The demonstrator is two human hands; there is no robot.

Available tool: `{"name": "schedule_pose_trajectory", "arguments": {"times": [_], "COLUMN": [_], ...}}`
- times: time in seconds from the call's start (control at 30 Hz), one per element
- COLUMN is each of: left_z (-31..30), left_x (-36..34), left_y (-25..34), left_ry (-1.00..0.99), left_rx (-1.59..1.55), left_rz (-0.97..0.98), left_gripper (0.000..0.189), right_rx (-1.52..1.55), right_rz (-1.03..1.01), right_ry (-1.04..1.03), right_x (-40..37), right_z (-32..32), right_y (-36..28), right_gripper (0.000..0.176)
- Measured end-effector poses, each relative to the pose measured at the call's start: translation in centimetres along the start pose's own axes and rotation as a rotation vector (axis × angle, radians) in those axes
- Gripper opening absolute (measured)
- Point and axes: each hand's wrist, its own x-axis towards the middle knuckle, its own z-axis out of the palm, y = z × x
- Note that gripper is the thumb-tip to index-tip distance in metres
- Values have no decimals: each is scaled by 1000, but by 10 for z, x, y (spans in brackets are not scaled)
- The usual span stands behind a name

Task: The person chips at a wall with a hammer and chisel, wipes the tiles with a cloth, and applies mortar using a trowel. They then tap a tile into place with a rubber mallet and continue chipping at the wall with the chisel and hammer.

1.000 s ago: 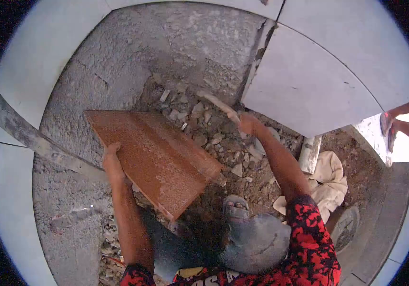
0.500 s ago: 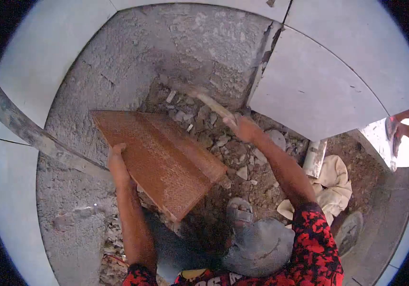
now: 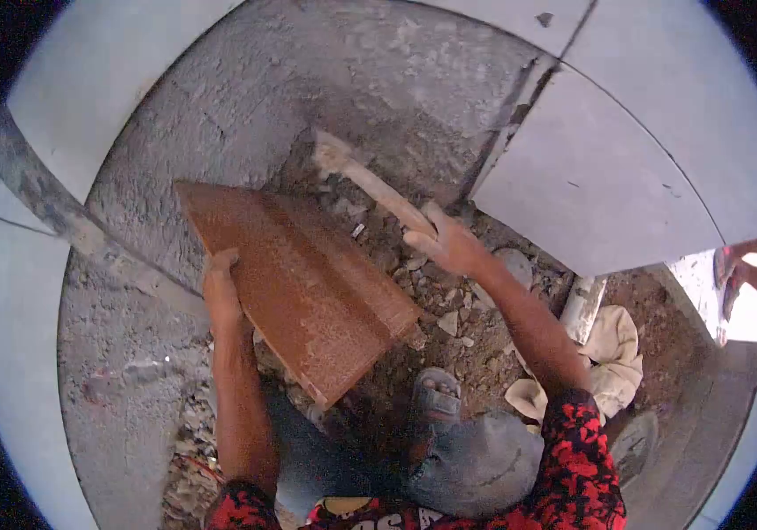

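My left hand [image 3: 219, 287] grips the near edge of a large reddish-brown tile [image 3: 295, 283], which is tilted up off the ground with its rough back showing. My right hand [image 3: 449, 243] is closed around the wooden handle of a hammer-like tool [image 3: 370, 185], whose head points up and left over the broken mortar. Loose rubble [image 3: 436, 291] lies on the bare patch under and beside the tile. My sandalled foot [image 3: 436, 393] rests just below the tile's lower corner.
Pale grey floor tiles [image 3: 608, 168] surround the rough grey mortar bed [image 3: 246, 97]. A crumpled beige cloth [image 3: 604, 353] and a short pale bar [image 3: 582, 305] lie at the right. Another person's feet [image 3: 741, 265] stand at the far right edge.
My right hand has raised the tool, so its head now points higher and further left. The tile stays held up by my left hand, nearly unmoved. The view has shifted slightly.
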Motion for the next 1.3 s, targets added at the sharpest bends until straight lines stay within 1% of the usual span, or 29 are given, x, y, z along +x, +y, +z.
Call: {"name": "schedule_pose_trajectory", "arguments": {"times": [0.07, 0.1, 0.17, 0.2, 0.23, 0.27, 0.3, 0.33, 0.37, 0.4, 0.47, 0.5, 0.57, 0.6, 0.63, 0.7, 0.77, 0.8, 0.83, 0.9, 0.93, 0.97, 1.03, 1.07, 1.13, 1.17, 1.23, 1.27, 1.3], "left_z": [-2, 0, 0, -2, -5, -6, -6, -7, -11, -17, -16, -9, -2, 2, 3, 0, -5, -8, -10, -20, -20, -17, -13, -15, -20, -17, -9, -8, -9], "left_x": [1, 2, 4, 6, 7, 7, 8, 11, 16, 20, 21, 10, -4, -6, -6, 7, 13, 16, 18, 20, 22, 21, 18, 20, 28, 24, 15, 13, 9], "left_y": [-1, -2, -3, -5, -7, -9, -12, -12, -12, -15, -17, -10, 0, 5, 8, -4, -15, -17, -19, -22, -21, -20, -17, -21, -28, -25, -14, -10, -9], "left_ry": [13, 30, 41, -30, -95, -87, -83, -82, -71, -60, -21, -20, -7, -14, -24, -70, -124, -82, -33, -48, -70, -79, -18, -28, -81, -91, -23, -34, -46], "left_rx": [20, -36, -108, -49, 12, 6, -62, -122, -126, -23, 55, 26, 2, 35, 65, -44, -145, -44, 52, 113, 171, 173, 46, 50, -6, -8, -62, -55, -41], "left_rz": [-22, -69, -107, 7, 122, 129, 89, 47, 46, 33, 8, 8, -5, -9, -10, 6, 23, 95, 160, 128, 130, 121, -7, -6, 49, 60, 29, 30, 52], "left_gripper": [35, 34, 34, 33, 33, 33, 32, 31, 31, 30, 30, 29, 29, 29, 29, 30, 30, 30, 30, 29, 29, 29, 28, 28, 25, 25, 27, 27, 28], "right_rx": [53, 55, -71, -78, -212, -339, -344, -512, -684, -686, -89, -95, 9, -33, -40, -290, -938, -1221, -960, -392, -399, -398, -290, -288, -593, -593, -511, -438, -430], "right_rz": [-167, -166, -402, -414, -142, 132, 117, 24, -71, -72, -7, -9, -176, -275, -280, -33, -312, -492, -315, 3, 99, 110, -316, -308, -8, -6, 271, 242, 258], "right_ry": [105, 96, 452, 457, 273, 86, 91, 89, 73, 49, 271, 237, 399, 490, 487, 277, 125, 116, 79, 141, 67, 65, 296, 303, 109, 124, -16, 97, 92], "right_x": [-17, -14, 4, 20, 40, 46, 53, 59, 58, 44, 22, 16, 10, 9, 14, 41, 95, 122, 95, 34, 19, 10, -2, 1, 17, 22, 32, 13, -4], "right_z": [-5, 2, 22, 28, 32, 28, 29, 33, 34, 34, 11, 5, 4, 5, 8, 20, 52, 66, 53, 19, 10, 12, 12, 15, 20, 14, 3, -1, -2], "right_y": [-36, -28, 14, 48, 91, 95, 98, 101, 98, 81, 23, 10, -4, -1, 12, 69, 198, 258, 190, 27, -3, 0, 9, 41, 120, 116, 89, 44, 24], "right_gripper": [62, 62, 59, 59, 58, 56, 56, 55, 53, 53, 52, 52, 53, 56, 56, 60, 55, 53, 53, 53, 54, 54, 56, 56, 58, 58, 46, 51, 51]}}
